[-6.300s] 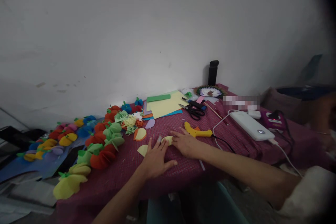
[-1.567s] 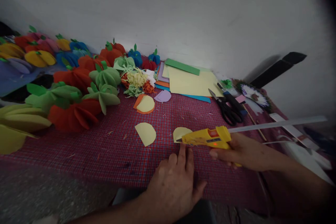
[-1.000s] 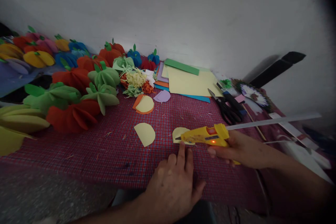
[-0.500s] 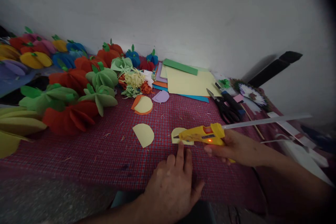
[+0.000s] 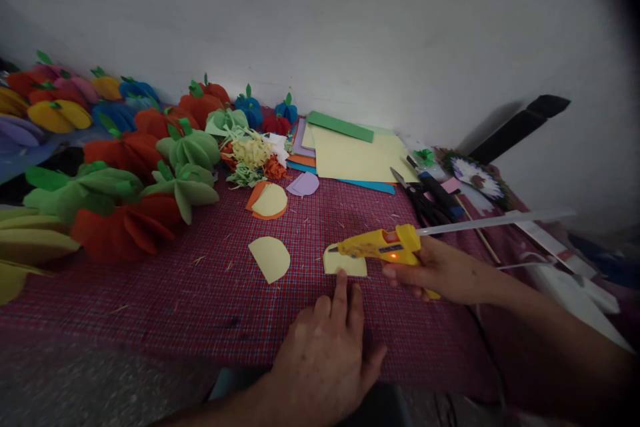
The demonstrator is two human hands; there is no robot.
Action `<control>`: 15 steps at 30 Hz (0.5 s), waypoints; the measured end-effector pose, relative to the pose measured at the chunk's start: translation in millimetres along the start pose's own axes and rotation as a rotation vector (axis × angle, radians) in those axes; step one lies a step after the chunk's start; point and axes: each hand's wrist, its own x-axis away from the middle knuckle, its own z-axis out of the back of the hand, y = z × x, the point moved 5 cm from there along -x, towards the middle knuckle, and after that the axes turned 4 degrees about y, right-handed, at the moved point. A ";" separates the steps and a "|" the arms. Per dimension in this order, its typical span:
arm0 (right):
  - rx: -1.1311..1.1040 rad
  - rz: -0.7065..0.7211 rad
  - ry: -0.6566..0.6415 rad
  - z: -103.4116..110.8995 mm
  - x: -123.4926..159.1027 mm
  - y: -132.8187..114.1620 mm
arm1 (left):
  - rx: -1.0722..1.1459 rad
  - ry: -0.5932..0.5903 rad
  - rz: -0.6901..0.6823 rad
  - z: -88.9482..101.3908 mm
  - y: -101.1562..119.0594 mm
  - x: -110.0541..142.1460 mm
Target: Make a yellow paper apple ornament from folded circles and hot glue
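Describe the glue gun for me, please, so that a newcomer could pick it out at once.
Start from the red checked cloth and find the person's right hand above it. In that hand is the glue gun, its nozzle over pale yellow paper. Its bright yellow body, small orange light and long clear stick behind set it apart from the black-handled scissors nearby.

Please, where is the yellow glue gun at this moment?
In the head view, the yellow glue gun is right of centre, in the right hand, its tip over the half-round pale paper that the left hand touches.
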 end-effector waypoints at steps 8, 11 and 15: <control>-0.013 -0.030 0.025 5.1 -0.3 2.4 | -0.008 0.019 -0.007 -0.4 0.0 1.3; -0.018 -0.011 0.017 6.4 -0.5 3.4 | -0.012 0.029 -0.012 -0.6 0.1 1.5; 0.011 -0.007 0.023 9.4 0.3 5.6 | -0.024 0.027 -0.005 -1.0 -0.3 0.9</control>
